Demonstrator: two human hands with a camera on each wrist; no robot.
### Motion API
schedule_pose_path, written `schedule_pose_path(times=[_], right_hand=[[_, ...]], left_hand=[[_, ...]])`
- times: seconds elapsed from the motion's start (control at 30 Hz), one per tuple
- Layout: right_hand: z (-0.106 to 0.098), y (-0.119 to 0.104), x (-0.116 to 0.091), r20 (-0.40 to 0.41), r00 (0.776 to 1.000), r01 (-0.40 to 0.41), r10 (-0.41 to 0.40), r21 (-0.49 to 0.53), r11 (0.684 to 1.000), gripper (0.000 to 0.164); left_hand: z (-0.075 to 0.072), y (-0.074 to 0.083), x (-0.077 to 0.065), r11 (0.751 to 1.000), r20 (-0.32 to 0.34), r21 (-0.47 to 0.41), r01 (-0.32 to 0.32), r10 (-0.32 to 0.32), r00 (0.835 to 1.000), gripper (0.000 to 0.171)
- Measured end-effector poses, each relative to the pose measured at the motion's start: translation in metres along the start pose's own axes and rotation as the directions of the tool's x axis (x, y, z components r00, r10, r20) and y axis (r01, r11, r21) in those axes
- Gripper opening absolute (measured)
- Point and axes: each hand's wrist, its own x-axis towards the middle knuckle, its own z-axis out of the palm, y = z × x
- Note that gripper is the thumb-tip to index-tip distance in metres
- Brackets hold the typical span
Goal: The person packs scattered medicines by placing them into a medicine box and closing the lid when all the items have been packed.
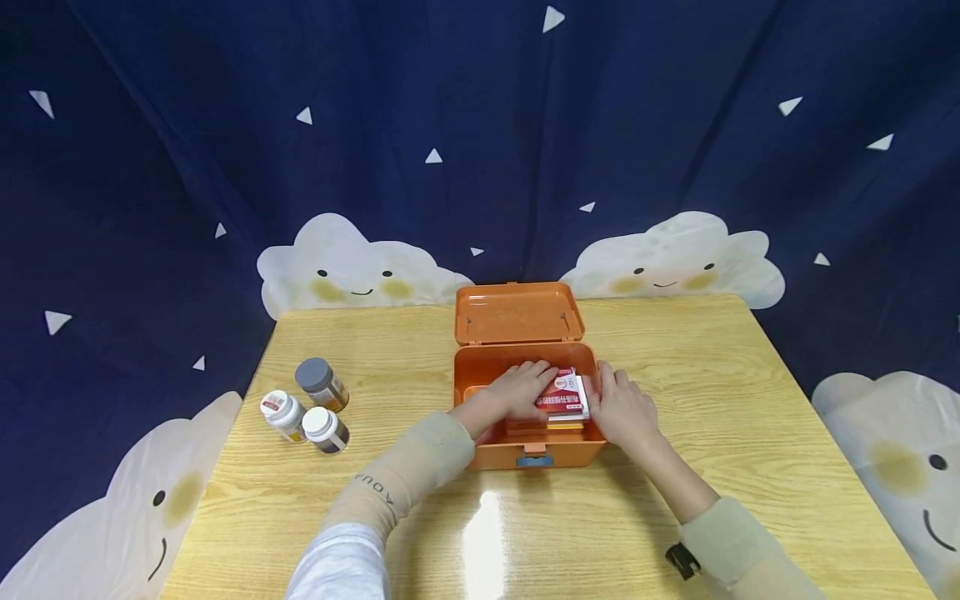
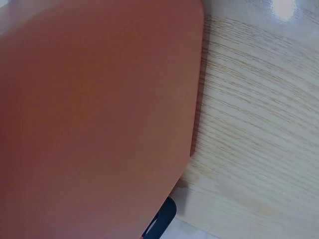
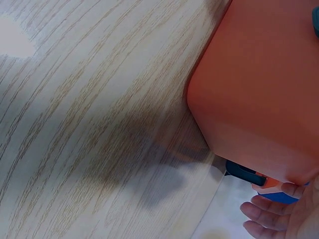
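Observation:
An orange hinged box (image 1: 495, 455) stands on the table with its lid (image 1: 517, 314) tipped back. Inside, toward the right, a red-and-white medicine box (image 1: 564, 402) lies on top of other small cartons. My left hand (image 1: 517, 390) reaches in from the left, fingers extended to the medicine box's left side. My right hand (image 1: 624, 408) holds the right wall, thumb at the rim and fingers outside. In the right wrist view, its fingers (image 3: 264, 214) show beside the box's outer wall. The left wrist view is mostly filled by orange plastic, with that hand hidden.
Left on the wooden table (image 1: 405, 350) stand a grey-lidded jar (image 1: 322, 385) and two white-capped bottles, one nearer (image 1: 326, 429) and one farther left (image 1: 283, 415). A blue latch (image 1: 534, 461) is on the box's front. A dark blue curtain (image 1: 480, 125) hangs behind.

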Motion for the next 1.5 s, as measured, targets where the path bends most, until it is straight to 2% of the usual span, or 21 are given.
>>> schedule_pose_path(times=[0.27,0.53,0.7,0.8,0.93,1.17,1.37,1.5], right_hand=[[0.0,0.0,0.0,-0.003,1.0,-0.003,0.003,0.002,1.0,0.047],[0.001,0.0,-0.001,-0.013,1.0,-0.002,0.002,0.011,1.0,0.048],[0.0,-0.001,-0.001,-0.007,1.0,-0.002,0.002,0.012,1.0,0.048],[-0.001,-0.001,-0.002,-0.006,1.0,-0.002,0.002,0.012,1.0,0.048],[-0.001,-0.001,-0.002,-0.004,1.0,-0.01,0.01,0.018,1.0,0.048],[-0.001,-0.001,-0.002,0.012,1.0,-0.023,0.023,0.024,0.999,0.05],[-0.001,-0.001,-0.002,0.007,1.0,-0.019,0.019,0.02,1.0,0.05],[0.0,0.0,-0.002,0.005,1.0,-0.012,0.012,0.016,1.0,0.05]], left_hand=[[-0.002,0.002,-0.002,0.999,-0.015,0.04,0.005,-0.005,1.0,0.083],[-0.007,0.001,-0.007,1.0,-0.013,0.013,-0.003,0.003,1.0,0.082],[-0.014,0.0,-0.017,0.999,-0.069,-0.036,-0.022,0.019,0.997,0.078],[-0.02,-0.002,-0.025,0.999,-0.124,-0.026,-0.031,0.027,0.992,0.074],[-0.024,-0.005,-0.037,0.998,-0.204,0.059,-0.024,0.036,0.978,0.069],[-0.026,-0.014,-0.056,0.979,-0.334,0.197,0.046,0.023,0.942,0.066],[-0.023,-0.023,-0.069,0.972,-0.407,0.211,0.102,-0.007,0.914,0.067],[-0.021,-0.03,-0.078,0.975,-0.451,0.18,0.131,-0.037,0.892,0.068]])
